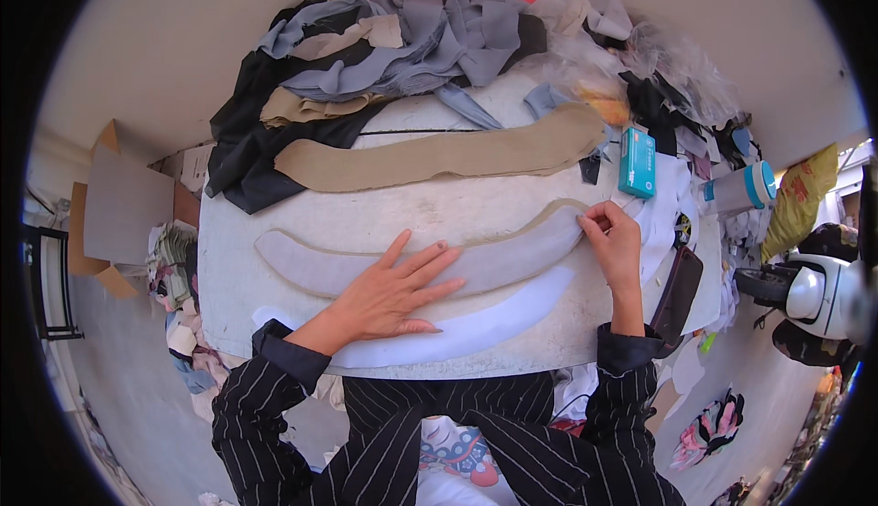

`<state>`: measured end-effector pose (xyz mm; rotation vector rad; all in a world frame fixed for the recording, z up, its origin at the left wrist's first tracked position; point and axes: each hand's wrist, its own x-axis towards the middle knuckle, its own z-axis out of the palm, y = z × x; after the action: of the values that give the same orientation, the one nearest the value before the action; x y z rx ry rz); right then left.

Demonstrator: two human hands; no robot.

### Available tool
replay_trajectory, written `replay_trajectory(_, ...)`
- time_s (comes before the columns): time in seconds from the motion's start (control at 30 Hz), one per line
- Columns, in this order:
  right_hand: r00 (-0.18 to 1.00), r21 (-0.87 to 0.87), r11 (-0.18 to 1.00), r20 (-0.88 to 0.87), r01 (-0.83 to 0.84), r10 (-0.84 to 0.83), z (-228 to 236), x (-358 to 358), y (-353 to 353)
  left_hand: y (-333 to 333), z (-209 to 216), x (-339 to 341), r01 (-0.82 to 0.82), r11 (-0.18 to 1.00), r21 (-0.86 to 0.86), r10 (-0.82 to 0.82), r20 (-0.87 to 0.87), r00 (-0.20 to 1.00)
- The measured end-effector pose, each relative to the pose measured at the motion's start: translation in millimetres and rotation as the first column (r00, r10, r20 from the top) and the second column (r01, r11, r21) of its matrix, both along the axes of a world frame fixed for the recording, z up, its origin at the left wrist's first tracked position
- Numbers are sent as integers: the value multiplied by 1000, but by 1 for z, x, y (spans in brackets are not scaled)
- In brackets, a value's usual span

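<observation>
A curved pale-grey strip (366, 261) lies across the middle of the table, with a thin khaki fabric edge showing round it. My left hand (402, 286) rests flat on it, fingers spread. At the strip's right tip, my right hand (607, 231) has thumb and fingers pinched together on the edge. Closer to me lies a curved white strip (494, 323), partly covered by my left hand and wrist. Beyond the grey strip is a stack of curved khaki fabric pieces (430, 160).
Blue-grey fabric scraps (402, 44) and black cloth (247, 163) heap up at the back. To the right are a teal box (637, 162), a dark phone (679, 296) and a lidded cup (745, 186). A cardboard box (128, 209) stands left of the table (229, 296).
</observation>
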<state>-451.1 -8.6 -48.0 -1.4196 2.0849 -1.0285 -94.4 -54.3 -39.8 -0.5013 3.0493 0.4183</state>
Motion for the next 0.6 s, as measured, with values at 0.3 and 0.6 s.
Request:
replay_trajectory(0.3,978,-176,984,207,37,1,21,14,-8,1,0,0,4,997,-74,0,52,999)
replay_trajectory(0.6,817,132,983,576,-132,32,0,-3,-36,1,-6,2,-4,1000,-30,3,-37,999)
